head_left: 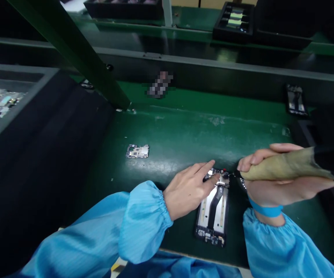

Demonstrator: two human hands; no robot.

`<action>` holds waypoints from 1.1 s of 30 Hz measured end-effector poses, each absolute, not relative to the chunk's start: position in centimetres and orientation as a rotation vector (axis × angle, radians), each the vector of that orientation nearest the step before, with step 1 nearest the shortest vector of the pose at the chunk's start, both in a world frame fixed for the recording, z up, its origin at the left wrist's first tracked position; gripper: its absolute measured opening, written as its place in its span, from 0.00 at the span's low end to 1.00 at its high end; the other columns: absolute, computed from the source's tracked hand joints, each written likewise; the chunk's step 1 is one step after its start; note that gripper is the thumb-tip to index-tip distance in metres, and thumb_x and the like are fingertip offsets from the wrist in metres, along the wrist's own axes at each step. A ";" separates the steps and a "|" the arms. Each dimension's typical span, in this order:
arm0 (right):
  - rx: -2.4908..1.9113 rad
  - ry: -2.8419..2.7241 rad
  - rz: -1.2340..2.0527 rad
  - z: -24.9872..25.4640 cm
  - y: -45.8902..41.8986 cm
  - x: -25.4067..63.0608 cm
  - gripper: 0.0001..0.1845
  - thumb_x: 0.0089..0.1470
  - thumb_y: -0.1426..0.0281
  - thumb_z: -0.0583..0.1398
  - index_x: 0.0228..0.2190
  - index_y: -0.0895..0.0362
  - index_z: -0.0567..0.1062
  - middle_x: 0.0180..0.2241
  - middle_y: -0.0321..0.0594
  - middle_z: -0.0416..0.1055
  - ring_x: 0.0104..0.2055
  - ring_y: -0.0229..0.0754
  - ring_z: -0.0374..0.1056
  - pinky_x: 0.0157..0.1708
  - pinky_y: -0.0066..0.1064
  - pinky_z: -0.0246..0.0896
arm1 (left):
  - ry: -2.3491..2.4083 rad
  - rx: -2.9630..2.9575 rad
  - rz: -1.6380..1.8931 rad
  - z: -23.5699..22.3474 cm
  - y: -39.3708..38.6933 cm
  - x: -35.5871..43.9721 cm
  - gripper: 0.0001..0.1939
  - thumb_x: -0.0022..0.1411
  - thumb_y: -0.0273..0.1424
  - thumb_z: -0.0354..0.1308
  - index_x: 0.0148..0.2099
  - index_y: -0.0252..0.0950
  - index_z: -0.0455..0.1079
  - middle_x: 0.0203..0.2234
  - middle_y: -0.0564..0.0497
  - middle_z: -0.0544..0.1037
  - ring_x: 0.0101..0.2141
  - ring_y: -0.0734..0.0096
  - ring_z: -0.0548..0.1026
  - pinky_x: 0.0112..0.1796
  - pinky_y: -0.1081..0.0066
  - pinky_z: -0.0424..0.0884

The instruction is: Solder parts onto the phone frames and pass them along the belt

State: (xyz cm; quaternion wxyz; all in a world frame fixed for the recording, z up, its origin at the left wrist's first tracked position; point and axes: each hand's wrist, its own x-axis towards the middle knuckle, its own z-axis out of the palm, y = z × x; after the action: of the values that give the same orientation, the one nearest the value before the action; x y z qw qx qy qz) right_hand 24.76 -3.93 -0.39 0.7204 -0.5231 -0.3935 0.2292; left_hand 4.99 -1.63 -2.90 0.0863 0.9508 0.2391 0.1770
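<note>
Head view, nearest first: an opened black smartphone with silver inner plates and a dark ribbon strip (213, 210) lies face down or up, I cannot tell, on the dark green smooth-topped desk (172, 131). At the phone's upper end rests the left hand (188, 189), thumb and index finger spread apart, gripping nothing visible. Right of the phone, the right hand (281, 191), with a blue wristband (267, 209), is closed around a tool with a pale yellow wrapped handle (288, 166), its tip near the phone's upper edge. Left of and beyond the phone lies a small silver-grey circuit board (138, 151). Farther beyond the phone, to its right, is another opened dark phone (296, 100).
</note>
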 end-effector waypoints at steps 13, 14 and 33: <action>-0.962 -0.917 0.487 -0.6 -3.3 24.1 0.33 0.56 0.35 0.55 0.38 0.52 0.72 0.22 0.34 0.66 0.17 0.44 0.61 0.15 0.36 0.60 | 0.690 2.780 0.567 -3.0 -1.3 4.9 0.14 0.74 0.31 0.57 0.57 0.34 0.75 0.60 0.38 0.74 0.53 0.53 0.76 0.50 0.55 0.81; -0.941 -0.920 0.467 -0.4 -3.4 24.6 0.30 0.56 0.38 0.58 0.40 0.52 0.73 0.23 0.34 0.68 0.17 0.44 0.62 0.16 0.37 0.62 | 0.682 2.768 0.570 -3.0 -1.2 4.9 0.13 0.74 0.31 0.56 0.57 0.34 0.75 0.59 0.39 0.74 0.53 0.53 0.76 0.50 0.55 0.81; -1.020 -0.772 0.387 -0.6 -2.5 25.5 0.36 0.54 0.34 0.54 0.36 0.54 0.71 0.20 0.33 0.64 0.15 0.44 0.61 0.13 0.36 0.59 | 0.529 2.682 0.540 -2.7 0.7 2.6 0.13 0.76 0.32 0.54 0.56 0.37 0.76 0.58 0.44 0.75 0.56 0.57 0.75 0.54 0.57 0.79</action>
State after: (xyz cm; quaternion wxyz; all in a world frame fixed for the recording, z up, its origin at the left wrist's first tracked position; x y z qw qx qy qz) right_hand 25.51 -2.48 -0.61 0.7851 -0.4727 -0.3577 0.1795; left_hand 2.58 0.66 -2.69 0.1767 0.9474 0.1867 0.1908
